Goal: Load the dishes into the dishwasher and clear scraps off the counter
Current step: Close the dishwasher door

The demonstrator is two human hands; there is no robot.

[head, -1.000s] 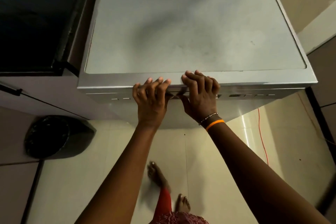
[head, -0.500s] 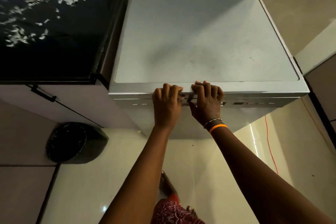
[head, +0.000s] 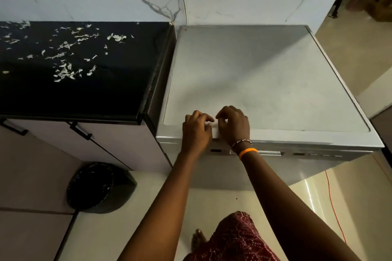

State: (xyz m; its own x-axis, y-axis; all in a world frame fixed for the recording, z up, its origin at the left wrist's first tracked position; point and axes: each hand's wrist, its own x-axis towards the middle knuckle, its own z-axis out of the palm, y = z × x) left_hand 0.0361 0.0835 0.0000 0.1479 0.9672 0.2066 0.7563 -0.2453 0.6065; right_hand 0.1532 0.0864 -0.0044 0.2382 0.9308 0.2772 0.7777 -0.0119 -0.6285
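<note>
Grey dishwasher (head: 265,82), door closed, flat top dull. Left hand (head: 196,131) and right hand (head: 234,126) rest on its front edge, fingers curled, gripping nothing. Pale scraps (head: 63,57) litter black tabletop (head: 95,95).

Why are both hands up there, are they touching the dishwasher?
Touching. In the head view, the left hand and right hand rest on the dishwasher at its front top edge.

Both arms bare, no sleeves. Right wrist: thin beaded bracelet (head: 241,142) w/ dark & pale beads, plus plain orange band (head: 248,152) just below it. Left wrist bare. Dark red garment (head: 235,239) w/ small pale dot pattern. Bare foot (head: 198,240).
</note>
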